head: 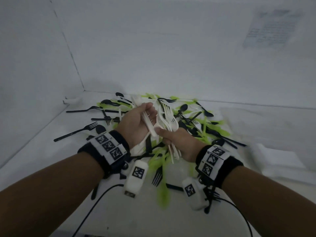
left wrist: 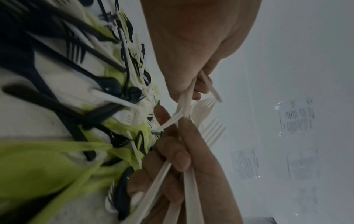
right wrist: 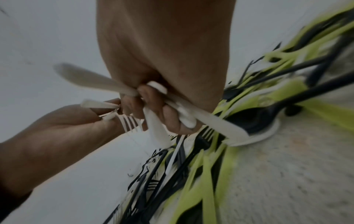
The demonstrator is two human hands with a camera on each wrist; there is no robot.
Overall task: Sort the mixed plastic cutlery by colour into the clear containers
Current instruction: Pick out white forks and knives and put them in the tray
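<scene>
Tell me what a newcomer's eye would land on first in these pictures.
First, both hands meeting mid-frame: the right hand grips a bundle of white cutlery, and the left hand holds a few more white pieces beside it. Beneath them sprawls a pile of black and lime-green cutlery on the white table.

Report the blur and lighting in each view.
Head view: dim and even, green cutlery near the wrists smeared. Left wrist view: black cutlery motion-blurred, wall sheets unreadable. Right wrist view: pile streaked, white cutlery in the right hand soft-edged.
</scene>
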